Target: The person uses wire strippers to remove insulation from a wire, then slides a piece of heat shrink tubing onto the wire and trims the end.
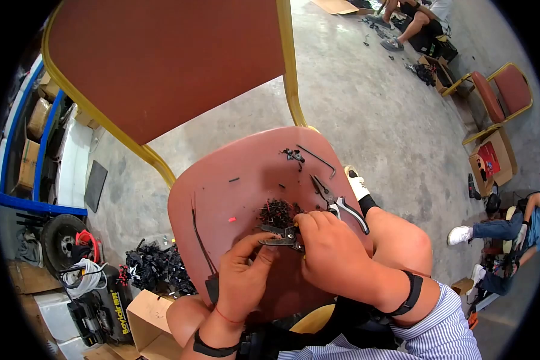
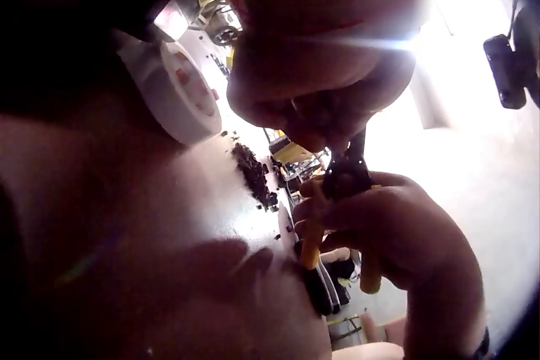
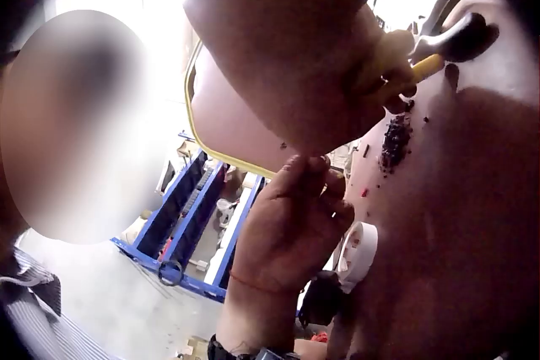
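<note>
My right hand [image 1: 333, 252] grips a black-jawed hand tool [image 1: 289, 238] by its yellow handles, one of which [image 2: 310, 246] shows in the left wrist view. Against the tool's jaws, my left hand [image 1: 246, 273] has thumb and fingers pinched together; what lies between them is too small to make out. Both hands are over the red chair seat [image 1: 222, 192]. Just beyond the tool is a pile of small black pieces [image 1: 275, 211]. The right wrist view shows my left hand [image 3: 287, 233] with its fingertips together, partly behind my right hand [image 3: 295, 64].
Pliers with grey and black handles [image 1: 351, 215], a hex key [image 1: 318, 161] and black bits [image 1: 293, 156] lie on the seat. Black wires [image 1: 202, 240] are at its left. A white roll [image 2: 181, 98] shows in the left wrist view. Other people sit at the right.
</note>
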Demonstrator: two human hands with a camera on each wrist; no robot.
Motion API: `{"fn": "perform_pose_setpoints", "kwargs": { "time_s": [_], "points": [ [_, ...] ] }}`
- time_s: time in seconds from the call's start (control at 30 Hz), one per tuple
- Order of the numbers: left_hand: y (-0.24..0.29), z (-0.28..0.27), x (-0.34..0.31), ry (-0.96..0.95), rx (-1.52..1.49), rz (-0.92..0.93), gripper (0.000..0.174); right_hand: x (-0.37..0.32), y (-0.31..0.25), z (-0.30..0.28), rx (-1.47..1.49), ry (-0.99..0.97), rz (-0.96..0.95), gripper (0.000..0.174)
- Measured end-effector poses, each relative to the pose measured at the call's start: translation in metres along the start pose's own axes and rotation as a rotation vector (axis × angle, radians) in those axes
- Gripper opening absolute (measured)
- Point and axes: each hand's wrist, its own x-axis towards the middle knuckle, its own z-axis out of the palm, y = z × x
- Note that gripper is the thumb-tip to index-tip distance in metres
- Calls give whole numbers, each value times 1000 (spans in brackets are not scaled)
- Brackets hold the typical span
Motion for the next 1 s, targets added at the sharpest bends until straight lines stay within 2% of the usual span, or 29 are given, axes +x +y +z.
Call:
{"fn": "perform_pose_setpoints", "kwargs": {
  "time_s": [0.27,0.37,0.47,0.53,0.63,0.83,1.0],
  "points": [
    [5,1,0,6,-64,-111,23,1,0,-1,-20,-17,2,34],
    [1,-2,1,6,-166,-198,25,1,-1,-2,-16,-7,-6,33],
    [-6,-2,1,-35,-419,-244,25,-1,-1,-3,25,-46,15,32],
    [-4,0,1,-3,-362,-247,26,-1,-1,-4,50,-55,25,32],
    [-1,1,0,33,-242,-202,26,2,-4,-13,130,-167,128,45],
    [9,4,-4,91,-116,-172,25,9,2,-19,244,-249,158,35],
    [3,4,-2,133,-79,-162,24,15,2,-27,162,-309,180,30]
  ]
}}
